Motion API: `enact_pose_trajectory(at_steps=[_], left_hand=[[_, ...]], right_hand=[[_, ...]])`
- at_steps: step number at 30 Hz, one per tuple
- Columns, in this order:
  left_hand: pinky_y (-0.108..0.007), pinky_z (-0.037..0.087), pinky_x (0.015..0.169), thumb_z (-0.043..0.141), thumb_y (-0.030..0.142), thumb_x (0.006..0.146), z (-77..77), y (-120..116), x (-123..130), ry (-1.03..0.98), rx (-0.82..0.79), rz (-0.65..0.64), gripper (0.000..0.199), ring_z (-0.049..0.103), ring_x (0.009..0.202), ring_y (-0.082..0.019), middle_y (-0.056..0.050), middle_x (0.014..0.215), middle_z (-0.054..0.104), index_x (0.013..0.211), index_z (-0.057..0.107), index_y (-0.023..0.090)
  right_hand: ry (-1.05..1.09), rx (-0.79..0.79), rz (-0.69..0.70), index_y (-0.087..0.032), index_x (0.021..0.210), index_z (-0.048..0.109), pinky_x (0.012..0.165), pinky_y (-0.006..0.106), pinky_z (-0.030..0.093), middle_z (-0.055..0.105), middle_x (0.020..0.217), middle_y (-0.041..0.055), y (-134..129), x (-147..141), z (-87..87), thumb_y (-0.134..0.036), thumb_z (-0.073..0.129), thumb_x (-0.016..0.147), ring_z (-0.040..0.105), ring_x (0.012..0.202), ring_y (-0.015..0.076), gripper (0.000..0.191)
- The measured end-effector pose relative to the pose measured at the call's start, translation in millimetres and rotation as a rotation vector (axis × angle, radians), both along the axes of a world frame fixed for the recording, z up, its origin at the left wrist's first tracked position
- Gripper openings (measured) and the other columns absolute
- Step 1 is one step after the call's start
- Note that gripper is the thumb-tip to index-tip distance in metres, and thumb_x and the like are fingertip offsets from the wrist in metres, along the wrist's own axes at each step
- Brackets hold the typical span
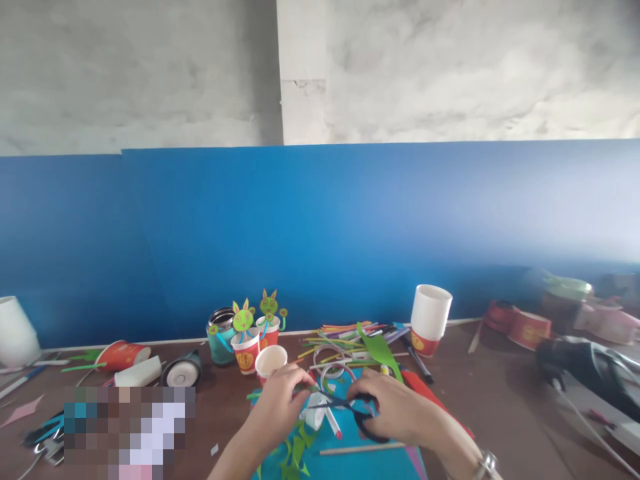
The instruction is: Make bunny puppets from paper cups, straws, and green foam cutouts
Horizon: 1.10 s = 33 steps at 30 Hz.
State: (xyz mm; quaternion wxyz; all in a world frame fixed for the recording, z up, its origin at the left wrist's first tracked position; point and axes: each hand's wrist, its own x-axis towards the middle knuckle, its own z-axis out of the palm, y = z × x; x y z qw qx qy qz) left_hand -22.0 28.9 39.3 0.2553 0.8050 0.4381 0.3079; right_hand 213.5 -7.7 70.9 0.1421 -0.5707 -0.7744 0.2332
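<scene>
My right hand (395, 403) is closed on the black handles of a pair of scissors (367, 425), and the blades point left. My left hand (283, 400) is pinched at the blade tips, with a small bit of green paper (314, 389) just showing at the fingers. Below the blades lie a white roll of tape (315, 410) and a white marker with a pink tip (334, 425). Cut green paper scraps (296, 448) are scattered over the blue sheet (345, 463). A thin wooden stick (362, 449) rests across that sheet.
Behind my hands stand paper cups with green animal figures (245, 351), a teal flask (221, 337) and a white cup stack (431, 317). Colourful strips and pens (345, 337) lie in a pile. To the left are a tipped red cup (123, 355) and a black lid (183, 371).
</scene>
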Motion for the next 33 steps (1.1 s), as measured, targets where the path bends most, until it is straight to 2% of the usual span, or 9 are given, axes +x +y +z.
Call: enact_pose_trajectory(at_steps=[7, 10, 15, 18, 20, 25, 29, 33], left_hand=[[-0.028, 0.036, 0.082, 0.053, 0.018, 0.077, 2.5, -3, 2, 0.021, -0.007, -0.071, 0.013, 0.055, 0.091, -0.02, -0.003, 0.089, 0.065, 0.081, 0.065, 0.02], [-0.029, 0.036, 0.083, 0.053, 0.017, 0.076, 3.1, -4, 1, 0.021, -0.017, -0.074, 0.014, 0.055, 0.092, -0.02, -0.003, 0.089, 0.065, 0.081, 0.065, 0.021], [-0.028, 0.037, 0.081, 0.053, 0.019, 0.077, 1.6, -4, 1, -0.042, -0.032, -0.053, 0.013, 0.056, 0.09, -0.02, -0.003, 0.088, 0.065, 0.081, 0.065, 0.021], [-0.028, 0.039, 0.08, 0.053, 0.021, 0.078, 2.0, -1, 2, -0.128, -0.067, -0.015, 0.014, 0.057, 0.088, -0.02, -0.003, 0.089, 0.066, 0.082, 0.066, 0.021], [-0.028, 0.04, 0.079, 0.055, 0.023, 0.077, 3.2, 0, 2, -0.207, -0.106, 0.028, 0.013, 0.058, 0.087, -0.021, -0.004, 0.088, 0.066, 0.083, 0.066, 0.02], [-0.026, 0.041, 0.074, 0.063, 0.032, 0.073, 9.0, -2, 7, -0.531, -0.337, 0.105, 0.018, 0.057, 0.081, -0.019, -0.003, 0.082, 0.065, 0.083, 0.065, 0.017], [-0.022, 0.04, 0.066, 0.069, 0.031, 0.066, 11.4, -8, 13, -0.846, -0.603, 0.083, 0.019, 0.053, 0.071, -0.013, 0.001, 0.073, 0.06, 0.076, 0.063, 0.016], [-0.019, 0.03, 0.051, 0.071, 0.028, 0.059, 9.0, -10, 17, -0.89, -0.697, 0.101, 0.02, 0.04, 0.054, -0.007, 0.006, 0.058, 0.049, 0.068, 0.059, 0.016]], right_hand=[[0.023, 0.052, 0.054, -0.027, 0.098, 0.069, 0.08, 0.028, 0.041, 0.066, 0.097, 0.002, -1, -12, -3.2, -0.017, 0.055, 0.06, 0.059, 0.091, 0.0208, 0.041], [-0.012, 0.068, 0.052, -0.027, 0.095, 0.07, 0.076, 0.028, 0.041, 0.067, 0.093, 0.0016, -1, -12, -2.9, -0.018, 0.055, 0.061, 0.059, 0.087, 0.0203, 0.038], [-0.062, 0.103, 0.053, -0.027, 0.089, 0.072, 0.065, 0.025, 0.037, 0.069, 0.083, 0.0003, 0, -13, -2.3, -0.018, 0.055, 0.062, 0.059, 0.077, 0.0179, 0.033], [-0.101, 0.08, 0.057, -0.026, 0.081, 0.072, 0.057, 0.024, 0.032, 0.068, 0.071, -0.0007, -1, -15, -2.1, -0.02, 0.054, 0.062, 0.058, 0.067, 0.0164, 0.027], [-0.096, 0.075, 0.053, -0.026, 0.083, 0.072, 0.056, 0.023, 0.032, 0.067, 0.072, -0.001, -1, -16, -3.2, -0.021, 0.055, 0.063, 0.057, 0.067, 0.0165, 0.027], [-0.056, 0.129, -0.018, -0.025, 0.095, 0.067, 0.068, 0.025, 0.036, 0.068, 0.091, 0.0022, 0, -20, -14.6, -0.022, 0.055, 0.061, 0.06, 0.082, 0.0198, 0.036], [-0.045, 0.141, -0.112, -0.023, 0.095, 0.064, 0.07, 0.025, 0.036, 0.066, 0.091, 0.0037, 3, -27, -28.1, -0.021, 0.054, 0.06, 0.06, 0.084, 0.0206, 0.037], [-0.072, 0.159, -0.186, -0.021, 0.092, 0.064, 0.068, 0.026, 0.036, 0.067, 0.089, 0.005, 6, -32, -31.8, -0.022, 0.055, 0.061, 0.06, 0.083, 0.0221, 0.033]])
